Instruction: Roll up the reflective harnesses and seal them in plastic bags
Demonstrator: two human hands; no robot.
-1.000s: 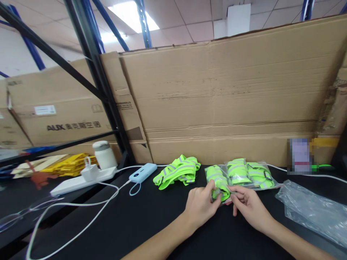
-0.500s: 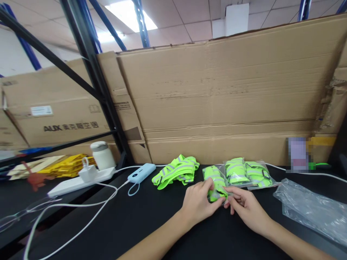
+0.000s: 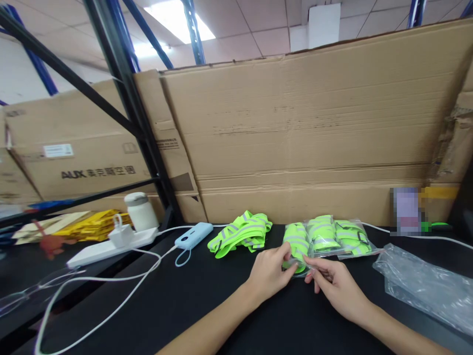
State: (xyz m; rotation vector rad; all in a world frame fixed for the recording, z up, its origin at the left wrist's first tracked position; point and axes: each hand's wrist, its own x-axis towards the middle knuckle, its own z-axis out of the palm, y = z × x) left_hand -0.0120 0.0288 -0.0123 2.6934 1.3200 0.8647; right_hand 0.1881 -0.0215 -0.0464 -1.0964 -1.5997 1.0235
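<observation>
A folded neon-yellow reflective strap [image 3: 296, 238] with silver stripes lies inside a clear plastic bag [image 3: 306, 266] on the black table. My left hand [image 3: 269, 271] grips the bag's near left edge between thumb and fingers. At the near right corner, my right hand [image 3: 333, 282] pinches the plastic, its other fingers curled. Just beyond, two more bagged reflective straps, one in the middle [image 3: 322, 233] and one on the right [image 3: 352, 238], lie side by side. To the left rests a loose, unbagged pile of reflective straps [image 3: 242, 233].
Flat clear plastic bags [image 3: 428, 286] lie at the right. On the left are a light-blue power bank [image 3: 194, 235], a white power strip [image 3: 92, 253], a white bottle [image 3: 141, 213] and a looping white cable [image 3: 99, 280]. A cardboard wall [image 3: 295, 138] stands behind.
The bagged strap has shifted slightly right and sits straighter, closer to the other two bags. My left thumb has drawn back a little to the left; the right hand has barely moved.
</observation>
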